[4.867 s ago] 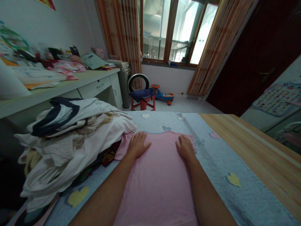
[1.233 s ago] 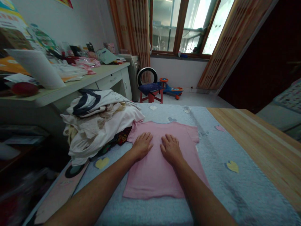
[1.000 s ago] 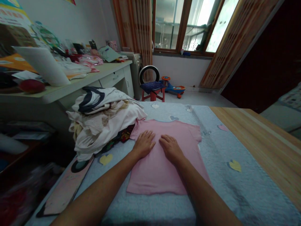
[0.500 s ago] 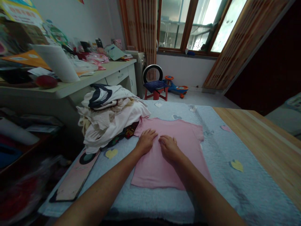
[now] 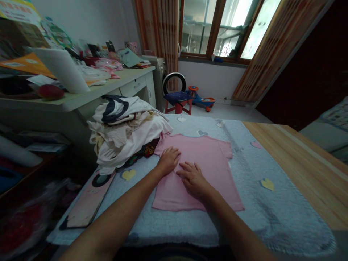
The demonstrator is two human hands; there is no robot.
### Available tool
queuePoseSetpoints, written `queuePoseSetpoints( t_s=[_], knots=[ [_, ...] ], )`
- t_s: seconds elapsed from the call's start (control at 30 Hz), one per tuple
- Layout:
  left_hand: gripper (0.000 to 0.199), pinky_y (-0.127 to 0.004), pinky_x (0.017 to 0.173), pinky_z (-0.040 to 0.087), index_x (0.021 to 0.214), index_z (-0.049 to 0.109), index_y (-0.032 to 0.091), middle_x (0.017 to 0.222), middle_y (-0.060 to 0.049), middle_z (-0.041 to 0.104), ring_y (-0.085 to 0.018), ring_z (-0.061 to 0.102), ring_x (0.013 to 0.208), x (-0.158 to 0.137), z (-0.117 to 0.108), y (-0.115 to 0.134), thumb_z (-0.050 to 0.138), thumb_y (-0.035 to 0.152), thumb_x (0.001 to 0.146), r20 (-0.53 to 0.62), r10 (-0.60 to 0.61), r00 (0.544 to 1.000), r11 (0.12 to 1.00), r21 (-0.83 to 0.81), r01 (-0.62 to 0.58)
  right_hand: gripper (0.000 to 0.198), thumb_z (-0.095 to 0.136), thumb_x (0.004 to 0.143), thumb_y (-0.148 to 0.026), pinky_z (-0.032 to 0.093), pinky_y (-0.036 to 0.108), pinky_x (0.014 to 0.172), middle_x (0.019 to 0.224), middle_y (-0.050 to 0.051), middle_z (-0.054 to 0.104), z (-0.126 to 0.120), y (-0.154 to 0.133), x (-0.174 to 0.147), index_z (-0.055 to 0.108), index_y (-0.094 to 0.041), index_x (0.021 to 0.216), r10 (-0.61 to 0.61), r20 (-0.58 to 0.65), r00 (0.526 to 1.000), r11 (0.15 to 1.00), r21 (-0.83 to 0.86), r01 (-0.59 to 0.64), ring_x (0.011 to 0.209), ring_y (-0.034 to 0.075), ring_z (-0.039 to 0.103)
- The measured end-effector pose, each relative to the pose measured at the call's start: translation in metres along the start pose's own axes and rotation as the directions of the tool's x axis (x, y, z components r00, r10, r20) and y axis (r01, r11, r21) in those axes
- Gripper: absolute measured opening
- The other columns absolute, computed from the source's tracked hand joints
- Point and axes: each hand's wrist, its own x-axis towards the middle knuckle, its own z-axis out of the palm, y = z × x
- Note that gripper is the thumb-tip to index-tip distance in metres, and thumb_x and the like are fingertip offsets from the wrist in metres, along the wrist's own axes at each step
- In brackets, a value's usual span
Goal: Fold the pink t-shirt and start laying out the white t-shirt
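A pink T-shirt [image 5: 214,170] lies spread on a light blue blanket [image 5: 261,217], its neck toward the far side and its hem toward me. My left hand [image 5: 169,159] rests flat on the shirt's left half, fingers stretched out. Just to its right and a little nearer to me, my right hand [image 5: 193,178] is over the middle of the shirt with its fingers apart. Neither hand holds anything. The shirt's left sleeve reaches the edge of a heap of clothes.
The heap of white and dark clothes [image 5: 130,134] sits at the blanket's left. Nearer lies a long pink board-like item [image 5: 91,203]. A cluttered desk [image 5: 133,78] stands at left, with a paper roll [image 5: 61,69]. Beyond the table are a red stool [image 5: 178,108] and a blue ride-on toy [image 5: 202,99].
My right hand has moved slightly left and toward me, and its fingers have spread from a more curled shape. My left hand stays on the shirt. The view has shifted a little.
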Motion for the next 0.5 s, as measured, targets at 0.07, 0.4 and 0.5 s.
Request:
queuePoseSetpoints(
  t_s=[0.07, 0.4, 0.5],
  knots=[
    [0.040, -0.049, 0.115, 0.032, 0.135, 0.056, 0.021, 0.146, -0.009, 0.052, -0.030, 0.040, 0.140, -0.009, -0.003, 0.008, 0.049, 0.026, 0.096, 0.050, -0.003, 0.999, 0.998, 0.066, -0.001, 0.039, 0.047, 0.095, -0.021, 0.016, 0.053, 0.119, 0.150, 0.005, 0.047, 0.001, 0.001, -0.003, 0.061, -0.030, 0.130, 0.003, -0.050, 0.999, 1.000, 0.002, -0.003, 0.142, 0.022, 0.035],
    [0.050, -0.053, 0.117, 0.025, 0.144, 0.048, 0.026, 0.154, -0.009, 0.042, -0.035, 0.028, 0.146, -0.061, 0.001, 0.019, 0.049, 0.044, 0.097, 0.044, 0.037, 0.998, 0.991, 0.125, -0.042, 0.047, 0.051, 0.095, -0.033, 0.028, 0.048, 0.117, 0.152, 0.013, 0.044, 0.006, 0.024, -0.019, 0.053, -0.019, 0.140, 0.144, -0.235, 0.961, 0.961, -0.197, -0.192, 0.142, 0.029, 0.036],
    [0.054, -0.054, 0.118, 0.022, 0.144, 0.047, 0.028, 0.155, -0.008, 0.041, -0.036, 0.027, 0.146, -0.063, 0.001, 0.018, 0.050, 0.051, 0.095, 0.021, 0.029, 0.999, 0.991, 0.132, -0.031, 0.050, 0.048, 0.097, -0.039, 0.024, 0.051, 0.117, 0.154, 0.011, 0.041, 0.006, 0.027, -0.025, 0.049, -0.021, 0.144, 0.208, -0.235, 0.949, 0.931, -0.251, -0.266, 0.144, 0.031, 0.032]
  ],
)
